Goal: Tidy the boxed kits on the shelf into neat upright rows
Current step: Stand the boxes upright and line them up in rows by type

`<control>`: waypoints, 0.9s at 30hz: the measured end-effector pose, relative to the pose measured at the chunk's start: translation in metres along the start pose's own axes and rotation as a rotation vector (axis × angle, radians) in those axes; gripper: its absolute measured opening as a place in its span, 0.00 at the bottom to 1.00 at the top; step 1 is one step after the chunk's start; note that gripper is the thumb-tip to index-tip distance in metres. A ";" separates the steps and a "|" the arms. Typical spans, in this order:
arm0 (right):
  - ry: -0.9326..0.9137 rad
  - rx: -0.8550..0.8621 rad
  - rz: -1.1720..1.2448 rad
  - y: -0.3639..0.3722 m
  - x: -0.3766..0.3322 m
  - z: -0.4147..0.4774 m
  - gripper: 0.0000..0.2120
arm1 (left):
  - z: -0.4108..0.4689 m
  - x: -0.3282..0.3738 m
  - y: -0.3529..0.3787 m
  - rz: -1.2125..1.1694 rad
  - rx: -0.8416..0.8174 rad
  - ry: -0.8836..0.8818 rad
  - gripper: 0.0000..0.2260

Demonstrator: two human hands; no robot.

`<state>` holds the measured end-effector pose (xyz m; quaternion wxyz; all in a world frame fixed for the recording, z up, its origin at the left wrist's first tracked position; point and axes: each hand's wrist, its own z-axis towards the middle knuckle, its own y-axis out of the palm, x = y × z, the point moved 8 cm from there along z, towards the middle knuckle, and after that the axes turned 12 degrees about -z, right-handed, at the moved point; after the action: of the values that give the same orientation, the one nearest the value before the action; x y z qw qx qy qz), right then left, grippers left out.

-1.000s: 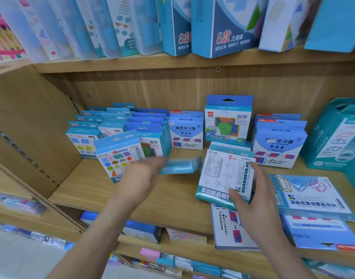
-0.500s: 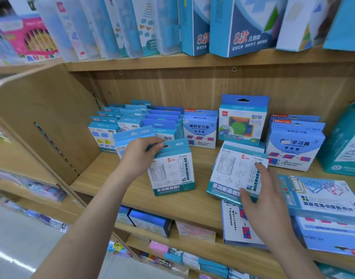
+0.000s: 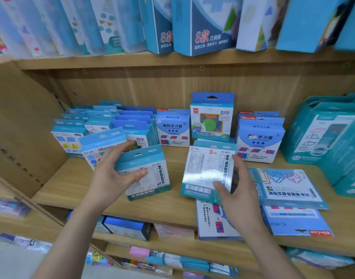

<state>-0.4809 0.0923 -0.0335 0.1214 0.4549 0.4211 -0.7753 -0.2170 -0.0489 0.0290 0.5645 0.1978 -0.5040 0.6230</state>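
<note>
A: Where do the two kits sit?

B: Both are at the front of the shelf (image 3: pixel 62 188). The left kit (image 3: pixel 154 178) stands upright on the board, turned a little askew. The left hand (image 3: pixel 112 176) holds it, thumb on its face and fingers curled over its top left corner.

A: And the other?

B: The right kit (image 3: pixel 204 168) leans back. The right hand (image 3: pixel 239 192) pinches its lower right corner, thumb on the face and fingers up the side.

A: What crowds them?

B: A shapes box (image 3: pixel 98 141) tilts just behind the left hand, in front of the blue rows (image 3: pixel 132 121) at the back left. Between the kits and the back wall stand an area box (image 3: pixel 172 129) and a taller disc box (image 3: pixel 211 117). A second area box (image 3: pixel 259 139) is to the right of those.

A: And under the right kit?

B: A flat box (image 3: pixel 210 222) lies face up below it, overhanging the shelf's edge. Just beside the right hand lies a frames box (image 3: pixel 285 184), resting on another flat one (image 3: pixel 293 220).

A: Further out?

B: Big teal boxes (image 3: pixel 323 137) fill the far right. Tall boxes (image 3: pixel 208 27) lean along the shelf above.
</note>
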 end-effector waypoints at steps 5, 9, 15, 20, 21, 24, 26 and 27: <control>0.128 -0.023 0.196 -0.006 0.008 0.005 0.30 | -0.012 -0.039 0.003 -0.295 -0.013 -0.267 0.40; 0.199 -0.094 0.382 -0.001 0.007 0.004 0.28 | -0.024 -0.067 -0.005 -0.388 0.146 -0.376 0.29; 0.056 -0.295 0.514 0.025 -0.035 0.004 0.26 | -0.027 -0.077 -0.030 -0.340 0.265 -0.384 0.24; -0.017 -0.433 0.403 0.085 -0.061 0.001 0.24 | -0.030 -0.081 -0.048 -0.305 0.284 -0.377 0.23; -0.013 -0.451 0.376 0.098 -0.063 0.001 0.23 | -0.031 -0.082 -0.053 -0.285 0.292 -0.370 0.23; -0.031 -0.456 0.199 0.120 -0.065 0.000 0.21 | -0.031 -0.084 -0.064 -0.228 0.315 -0.366 0.23; -0.066 -0.433 0.040 0.124 -0.070 0.001 0.21 | -0.032 -0.087 -0.069 -0.184 0.325 -0.369 0.24; -0.083 -0.413 -0.022 0.125 -0.073 0.001 0.21 | -0.032 -0.086 -0.070 -0.158 0.323 -0.366 0.24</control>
<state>-0.3696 -0.0002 -0.0423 0.2209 0.3833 0.5705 -0.6920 -0.1189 -0.0751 -0.0257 0.4720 0.4338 -0.4747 0.6031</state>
